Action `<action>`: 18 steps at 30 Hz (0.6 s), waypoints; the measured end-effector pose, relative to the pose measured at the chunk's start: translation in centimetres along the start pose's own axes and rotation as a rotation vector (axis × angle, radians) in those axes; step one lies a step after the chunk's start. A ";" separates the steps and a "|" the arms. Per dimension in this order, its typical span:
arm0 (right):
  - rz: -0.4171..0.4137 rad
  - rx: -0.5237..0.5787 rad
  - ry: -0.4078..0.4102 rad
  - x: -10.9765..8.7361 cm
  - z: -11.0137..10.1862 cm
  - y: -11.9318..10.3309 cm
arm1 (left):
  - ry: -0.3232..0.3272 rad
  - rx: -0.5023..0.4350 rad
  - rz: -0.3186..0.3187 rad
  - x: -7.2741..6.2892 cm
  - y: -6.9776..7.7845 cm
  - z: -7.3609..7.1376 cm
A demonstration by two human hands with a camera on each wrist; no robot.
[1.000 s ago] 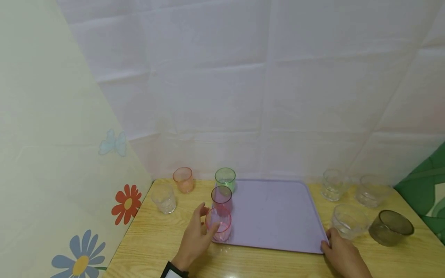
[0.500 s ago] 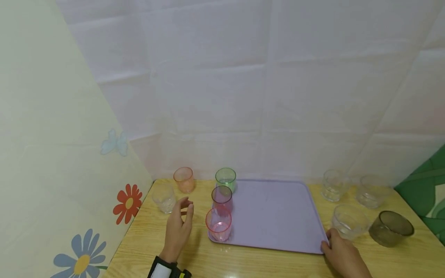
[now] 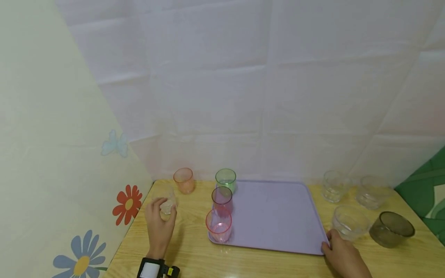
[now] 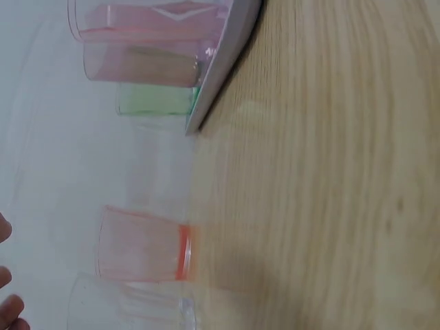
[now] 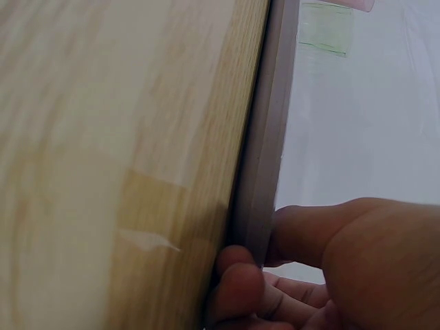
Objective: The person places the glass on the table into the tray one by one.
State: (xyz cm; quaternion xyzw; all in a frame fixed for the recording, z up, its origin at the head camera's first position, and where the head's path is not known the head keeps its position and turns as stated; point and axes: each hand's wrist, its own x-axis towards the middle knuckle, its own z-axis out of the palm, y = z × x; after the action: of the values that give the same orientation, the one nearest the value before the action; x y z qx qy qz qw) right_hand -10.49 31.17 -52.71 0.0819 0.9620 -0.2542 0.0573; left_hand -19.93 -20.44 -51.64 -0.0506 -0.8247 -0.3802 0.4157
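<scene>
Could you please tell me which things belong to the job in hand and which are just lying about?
Likely in the job:
purple tray, gripped by the right hand
pink cup, purple cup, green cup
clear cup near the left hand, orange cup

Off the tray, perhaps incidental:
dark cup
three clear glasses

Table (image 3: 194, 260): wood-grain top. Directly on it: a lavender tray (image 3: 274, 220) between the hands; a clear tumbler (image 3: 169, 204) at the left hand (image 3: 159, 227); an orange tumbler (image 3: 184, 182) beyond it; three clear vessels (image 3: 349, 222) and a dark bowl (image 3: 391, 229) rightward of and beyond the right hand (image 3: 342, 255).
</scene>
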 end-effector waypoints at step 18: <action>0.007 0.000 -0.003 0.1 0.1 0.1 | -0.087 -0.036 -0.268 1.4 -2.9 0.5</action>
State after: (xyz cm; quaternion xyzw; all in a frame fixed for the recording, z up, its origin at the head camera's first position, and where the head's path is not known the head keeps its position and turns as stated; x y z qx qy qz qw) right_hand -10.56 31.25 -52.88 0.0851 0.9616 -0.2542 0.0595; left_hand -22.27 -22.49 -52.53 0.0362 -0.8342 -0.4447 0.3241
